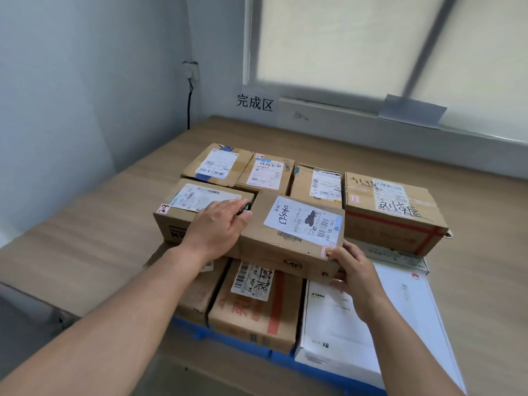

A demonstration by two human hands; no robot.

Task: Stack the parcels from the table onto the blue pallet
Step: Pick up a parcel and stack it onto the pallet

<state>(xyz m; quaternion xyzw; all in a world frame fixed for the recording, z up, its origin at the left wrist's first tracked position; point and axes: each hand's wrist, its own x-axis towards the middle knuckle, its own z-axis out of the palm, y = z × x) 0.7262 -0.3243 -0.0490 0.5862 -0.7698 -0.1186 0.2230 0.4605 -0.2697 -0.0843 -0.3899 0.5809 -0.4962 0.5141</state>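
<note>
A brown cardboard parcel [288,241] with a white label reading 04563 sits on the upper layer of a stack of parcels. My left hand [220,227] grips its left end, fingers over the top edge. At its near right corner my right hand [354,270] holds it, thumb on the top edge. The stack stands on the blue pallet [228,340], which shows only as a strip along the near edge. Lower-layer parcels [254,307] and a white box [337,327] lie under and in front of the held parcel.
Several more labelled parcels [391,207] fill the upper layer behind and to the right. The pallet lies on a wood-look surface [94,232] in a corner. A grey wall stands to the left, a window sill [371,130] and a paper sign [254,102] behind.
</note>
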